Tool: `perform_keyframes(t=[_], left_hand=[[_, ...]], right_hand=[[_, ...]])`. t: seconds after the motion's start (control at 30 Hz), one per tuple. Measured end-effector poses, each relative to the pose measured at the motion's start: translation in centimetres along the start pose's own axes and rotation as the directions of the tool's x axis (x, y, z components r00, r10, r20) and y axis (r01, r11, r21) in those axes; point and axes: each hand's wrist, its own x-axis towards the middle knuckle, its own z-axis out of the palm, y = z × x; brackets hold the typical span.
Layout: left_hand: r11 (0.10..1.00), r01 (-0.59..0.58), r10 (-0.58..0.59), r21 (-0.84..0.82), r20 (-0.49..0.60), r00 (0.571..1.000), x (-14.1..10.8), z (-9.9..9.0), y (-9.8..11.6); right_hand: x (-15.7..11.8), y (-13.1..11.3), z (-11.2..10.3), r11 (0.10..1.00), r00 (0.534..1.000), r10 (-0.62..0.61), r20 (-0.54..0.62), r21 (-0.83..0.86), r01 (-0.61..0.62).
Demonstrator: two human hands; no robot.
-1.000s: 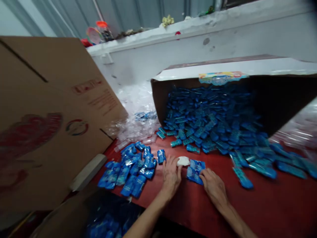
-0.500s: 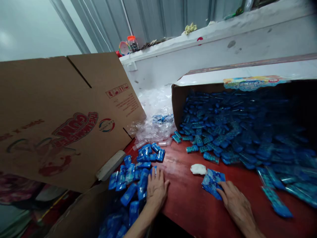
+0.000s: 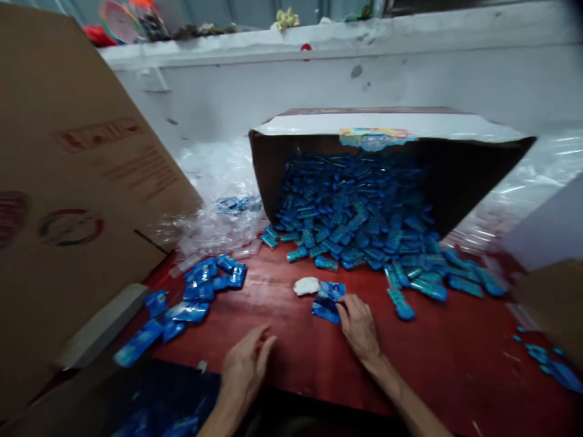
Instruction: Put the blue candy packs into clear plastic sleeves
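Note:
My right hand [image 3: 357, 321] pinches the lower right edge of a flat blue printed packet [image 3: 328, 301] on the red table. A white crumpled piece [image 3: 306, 286] lies just left of that packet. Over the table's front edge, my left hand [image 3: 246, 358] has its fingers slightly bent and apart, with nothing in them. Several blue packets [image 3: 199, 285] are scattered at the left of the table. Behind my right hand, a carton [image 3: 264, 176] on its side spills many small blue clear-wrapped packs [image 3: 364, 218] onto the table.
A large brown carton [image 3: 91, 164] stands at the left, with a grey block [image 3: 104, 325] by it. Clear plastic bags [image 3: 218, 176] lie behind. Below the table's front left edge are more blue packets [image 3: 182, 425]. Loose turquoise pieces [image 3: 537, 353] lie far right.
The view has turned right. My left hand has come off the blue packets at the left and moved toward me. My right hand is still at the flat packet; fewer packets lie at the table's left edge.

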Motion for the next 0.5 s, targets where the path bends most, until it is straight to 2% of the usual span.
perform_keyframes(t=[0.03, 0.07, 0.1, 0.13, 0.17, 0.23, 0.3, 0.4, 0.43, 0.5], left_hand=[[0.969, 0.106, -0.078, -0.223, 0.13, 0.988, 0.8, 2.1, 1.8], [0.888, 0.234, -0.145, -0.396, 0.243, 0.959, 1.5, 4.2, 3.4], [0.787, 0.356, -0.192, -0.505, 0.348, 0.918, 2.2, 6.0, 4.9], [0.694, 0.423, -0.187, -0.582, 0.423, 0.887, 2.8, 7.5, 6.1], [0.626, 0.437, -0.171, -0.646, 0.433, 0.885, 3.3, 8.7, 7.1], [0.555, 0.442, -0.175, -0.705, 0.42, 0.89, 4.0, 10.2, 8.3], [0.512, 0.448, -0.208, -0.732, 0.401, 0.892, 4.4, 10.7, 8.7], [0.422, 0.488, -0.247, -0.764, 0.421, 0.873, 4.3, 11.1, 8.8], [0.403, 0.497, -0.259, -0.769, 0.425, 0.867, 4.3, 11.2, 8.8], [0.401, 0.501, -0.284, -0.767, 0.416, 0.864, 4.3, 11.6, 8.8]], right_hand=[[0.1, -0.3, -0.4, 1.0, 1.0, 0.01, -0.008, 0.023, -0.01], [0.1, -0.6, -0.9, 0.999, 1.0, 0.019, -0.01, 0.048, -0.018], [0.1, -0.9, -1.3, 0.996, 1.0, 0.028, -0.01, 0.08, -0.027], [0.1, -1.1, -1.8, 0.992, 0.999, 0.04, -0.001, 0.122, -0.04], [0.1, -1.2, -2.2, 0.982, 0.998, 0.058, 0.013, 0.181, -0.059], [0.2, -1.3, -2.8, 0.922, 0.991, 0.124, 0.054, 0.364, -0.135], [0.5, -1.0, -2.8, 0.76, 0.964, 0.238, 0.122, 0.594, -0.263], [1.0, -0.5, -1.9, 0.417, 0.888, 0.351, 0.296, 0.8, -0.431], [1.1, -0.3, -1.5, 0.351, 0.871, 0.356, 0.339, 0.815, -0.461], [1.3, -0.1, -0.9, 0.322, 0.856, 0.361, 0.37, 0.812, -0.487]])
